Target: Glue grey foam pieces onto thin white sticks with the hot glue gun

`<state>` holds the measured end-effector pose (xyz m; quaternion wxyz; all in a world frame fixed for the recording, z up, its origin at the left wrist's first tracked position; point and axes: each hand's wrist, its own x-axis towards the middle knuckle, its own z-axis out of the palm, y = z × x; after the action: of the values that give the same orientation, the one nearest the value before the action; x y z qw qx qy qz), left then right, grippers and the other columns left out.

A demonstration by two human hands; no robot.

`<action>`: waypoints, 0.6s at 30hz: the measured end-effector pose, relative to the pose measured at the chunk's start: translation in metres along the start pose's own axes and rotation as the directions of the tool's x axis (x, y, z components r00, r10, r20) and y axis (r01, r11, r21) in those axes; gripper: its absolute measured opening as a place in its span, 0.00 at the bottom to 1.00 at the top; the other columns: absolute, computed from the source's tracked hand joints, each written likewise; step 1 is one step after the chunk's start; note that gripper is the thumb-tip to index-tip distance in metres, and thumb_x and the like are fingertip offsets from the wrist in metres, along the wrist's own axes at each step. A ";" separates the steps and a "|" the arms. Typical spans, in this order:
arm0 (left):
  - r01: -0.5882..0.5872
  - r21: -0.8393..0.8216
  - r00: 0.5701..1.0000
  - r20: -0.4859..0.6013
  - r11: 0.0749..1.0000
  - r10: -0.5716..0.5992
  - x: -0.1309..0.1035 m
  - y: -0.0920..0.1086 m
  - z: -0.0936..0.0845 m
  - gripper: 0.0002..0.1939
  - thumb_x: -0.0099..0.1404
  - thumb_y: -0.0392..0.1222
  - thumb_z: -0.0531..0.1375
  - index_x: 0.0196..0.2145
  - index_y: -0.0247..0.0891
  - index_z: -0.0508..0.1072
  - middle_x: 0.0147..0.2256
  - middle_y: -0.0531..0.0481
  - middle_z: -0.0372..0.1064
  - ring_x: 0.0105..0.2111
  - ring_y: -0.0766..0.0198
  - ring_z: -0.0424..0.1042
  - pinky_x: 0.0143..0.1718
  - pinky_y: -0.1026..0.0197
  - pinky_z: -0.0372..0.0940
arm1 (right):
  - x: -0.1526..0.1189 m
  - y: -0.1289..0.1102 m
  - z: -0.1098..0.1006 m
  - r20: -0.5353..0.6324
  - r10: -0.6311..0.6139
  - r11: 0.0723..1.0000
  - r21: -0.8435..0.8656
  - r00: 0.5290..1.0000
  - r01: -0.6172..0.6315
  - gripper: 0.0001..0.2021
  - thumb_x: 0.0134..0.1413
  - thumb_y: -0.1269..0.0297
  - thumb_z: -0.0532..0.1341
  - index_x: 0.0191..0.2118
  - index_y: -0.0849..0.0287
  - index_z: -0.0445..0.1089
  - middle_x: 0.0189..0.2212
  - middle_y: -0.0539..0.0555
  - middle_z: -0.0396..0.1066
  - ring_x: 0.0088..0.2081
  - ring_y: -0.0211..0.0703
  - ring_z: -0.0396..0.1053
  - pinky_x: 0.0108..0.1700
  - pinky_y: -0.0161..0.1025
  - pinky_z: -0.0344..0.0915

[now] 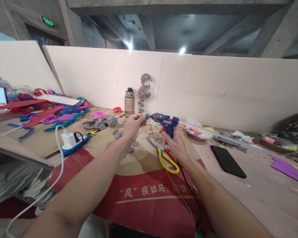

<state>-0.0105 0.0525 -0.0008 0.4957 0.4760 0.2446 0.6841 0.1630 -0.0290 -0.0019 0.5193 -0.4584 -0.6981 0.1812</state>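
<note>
While in right hand (179, 142), glue-gun (167, 122) sideways

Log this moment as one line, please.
left hand: pinching small blue piece | right hand: gripping glue gun, tip toward piece | scissors: on cardboard

I'd call this a craft workshop, set up in a bare concrete building. Overhead run raw beams (178, 9) with bright lamps (182, 50) below, and a green lit sign (48, 21) high on the left suggests a shared building rather than a home. Pale partition boards (208, 89) back the long worktop (257, 198). Handicraft is all over it: a heap of coloured strips (47, 114), yellow-handled scissors (160, 157), a blue glue gun (171, 125), bright scraps (196, 130). Printed cardboard (144, 206) covers part of the surface, a blue power strip (75, 145) lies beside it, and a grey crescent ornament (145, 79) with dangling pieces shows against the boards.
</note>
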 end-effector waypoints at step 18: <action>-0.045 0.125 0.999 0.015 0.991 0.044 -0.005 0.001 0.004 0.14 0.49 0.46 0.68 0.27 0.32 0.74 0.24 0.51 0.69 0.23 0.70 0.67 0.28 0.64 0.65 | -0.003 -0.005 0.001 -0.067 -0.117 0.988 -0.109 0.991 0.110 0.15 0.60 0.58 0.54 0.48 0.61 0.65 0.41 0.59 0.71 0.40 0.48 0.68 0.46 0.45 0.63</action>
<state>-0.0066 0.0467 -0.0005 0.4510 0.5154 0.2734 0.6754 0.1597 -0.0338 -0.0002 0.5293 -0.4510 -0.7120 0.0974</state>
